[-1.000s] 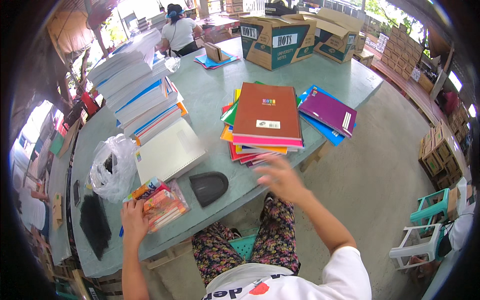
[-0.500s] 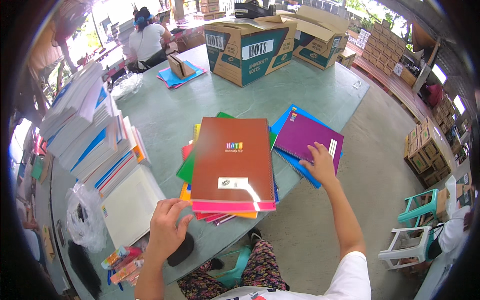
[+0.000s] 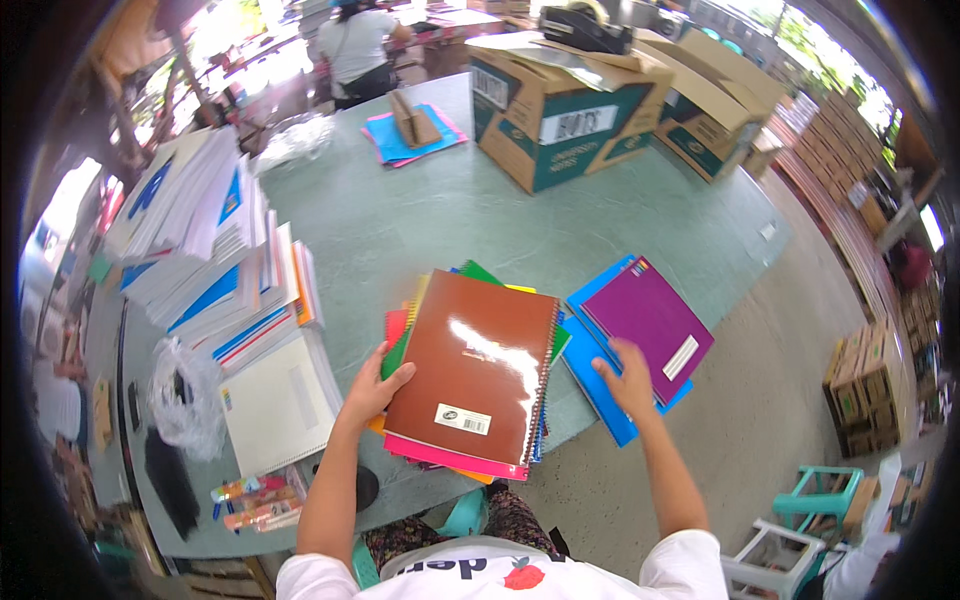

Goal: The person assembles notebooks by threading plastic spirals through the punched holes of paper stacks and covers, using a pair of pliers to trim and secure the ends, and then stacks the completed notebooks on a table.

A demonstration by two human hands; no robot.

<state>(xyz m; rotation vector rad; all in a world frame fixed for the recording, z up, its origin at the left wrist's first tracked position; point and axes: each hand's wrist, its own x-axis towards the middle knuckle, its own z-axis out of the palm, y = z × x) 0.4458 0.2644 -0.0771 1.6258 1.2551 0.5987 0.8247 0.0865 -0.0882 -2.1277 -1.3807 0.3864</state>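
Observation:
A brown spiral notebook [image 3: 475,365] tops an uneven stack of notebooks, with pink, green, yellow and red covers peeking out around it. My left hand [image 3: 372,392] is against the stack's left side, thumb stretched over the brown cover and index finger pointing along the edge. To the right, a purple notebook [image 3: 650,325] lies askew on blue notebooks [image 3: 600,400], which jut past the table edge. My right hand [image 3: 630,380] is at the purple notebook's near-left edge, over the blue one, with thumb and fingers apart.
A tall leaning pile of books [image 3: 200,260] and clear plastic [image 3: 185,400] stand at the left. Packets of pens [image 3: 265,500] lie near the front edge. Cartons [image 3: 570,125] with a tape dispenser [image 3: 585,28] sit at the back. A person [image 3: 357,50] sits beyond the table.
The view has shifted. My left hand has moved up from the stack's lower-left corner along its left side. My right hand has slid from the purple cover toward its near-left edge.

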